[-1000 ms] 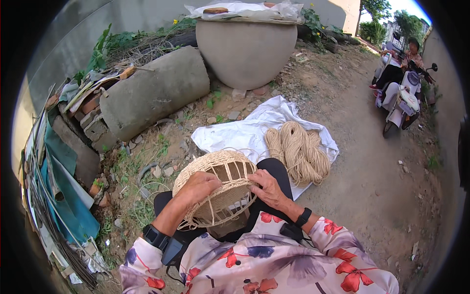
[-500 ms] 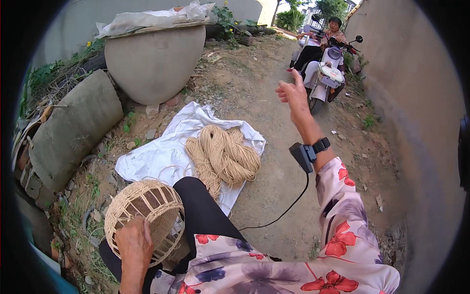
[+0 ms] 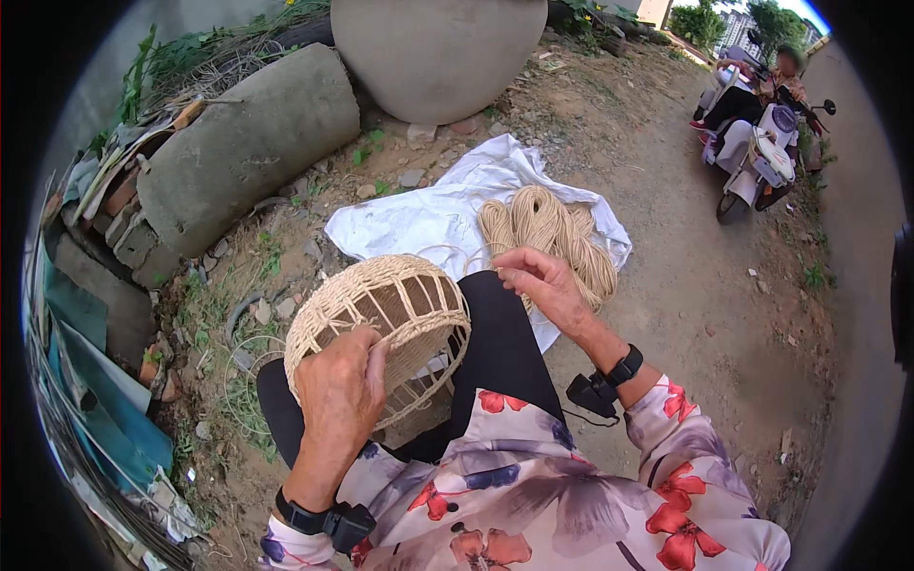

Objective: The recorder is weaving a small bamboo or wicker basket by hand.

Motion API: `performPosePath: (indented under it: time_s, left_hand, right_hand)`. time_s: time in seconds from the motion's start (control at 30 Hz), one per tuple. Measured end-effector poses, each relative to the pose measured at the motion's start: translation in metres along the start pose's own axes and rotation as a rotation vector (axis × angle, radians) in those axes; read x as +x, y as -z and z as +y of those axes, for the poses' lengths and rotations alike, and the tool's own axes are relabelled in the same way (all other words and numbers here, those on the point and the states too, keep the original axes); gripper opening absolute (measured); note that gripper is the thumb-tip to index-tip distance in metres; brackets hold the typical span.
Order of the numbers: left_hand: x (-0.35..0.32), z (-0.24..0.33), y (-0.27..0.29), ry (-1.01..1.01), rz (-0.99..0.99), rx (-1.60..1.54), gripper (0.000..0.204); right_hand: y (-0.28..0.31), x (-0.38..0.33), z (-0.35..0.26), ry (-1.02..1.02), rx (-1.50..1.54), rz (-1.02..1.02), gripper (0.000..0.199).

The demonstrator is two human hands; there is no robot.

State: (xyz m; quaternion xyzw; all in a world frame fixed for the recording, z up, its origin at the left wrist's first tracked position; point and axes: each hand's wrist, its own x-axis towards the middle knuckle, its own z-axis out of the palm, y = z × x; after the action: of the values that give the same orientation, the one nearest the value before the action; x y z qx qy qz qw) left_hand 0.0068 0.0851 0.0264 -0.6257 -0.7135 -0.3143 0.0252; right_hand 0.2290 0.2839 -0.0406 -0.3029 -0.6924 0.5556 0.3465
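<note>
A woven basket (image 3: 328,297) of pale straw cord, with an openwork band of spaced uprights, lies tilted on my lap, its mouth facing me. My left hand (image 3: 341,385) is closed on the basket's rim, thumb pressed against the near edge. To the right of the basket, above my knee, my right hand (image 3: 547,285) is held with thumb and forefinger pinched together; what they hold, if anything, is too small to make out. Just behind that hand, coiled hanks of tan cord (image 3: 538,221) lie on a white sheet (image 3: 419,217). A thin strand loops between basket and hanks.
A large rounded grey vessel (image 3: 438,57) and a curved concrete piece (image 3: 252,143) stand at the far left. Rubble and teal sheeting (image 3: 105,381) lie left of me. On the dirt path at far right, a person sits on a white scooter (image 3: 752,152); a wall runs beside it.
My right hand has come back from reaching forward with fingers spread to a pinch near the basket. The view has swung left and down. My left hand stays on the rim.
</note>
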Motion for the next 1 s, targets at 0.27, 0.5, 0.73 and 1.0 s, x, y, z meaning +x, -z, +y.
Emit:
performPosePath:
  time_s: [0.27,0.5,0.73,1.0]
  left_hand:
    - [-0.015,-0.016,0.011,0.074,-0.014,-0.018,0.011]
    - [-0.025,0.006,0.051,0.119,-0.042,-0.022,0.017]
    - [-0.02,-0.002,0.044,0.128,0.001,-0.291,0.014]
    - [-0.001,-0.027,0.0,-0.007,-0.175,0.012,0.047]
  right_hand:
    - [-0.071,-0.004,-0.008,0.52,-0.391,-0.168,0.025]
    - [-0.118,-0.017,-0.057,0.635,-0.117,-0.283,0.023]
    - [-0.111,-0.033,-0.067,0.545,-0.148,-0.129,0.014]
    - [-0.098,-0.032,-0.056,0.544,-0.468,0.083,0.009]
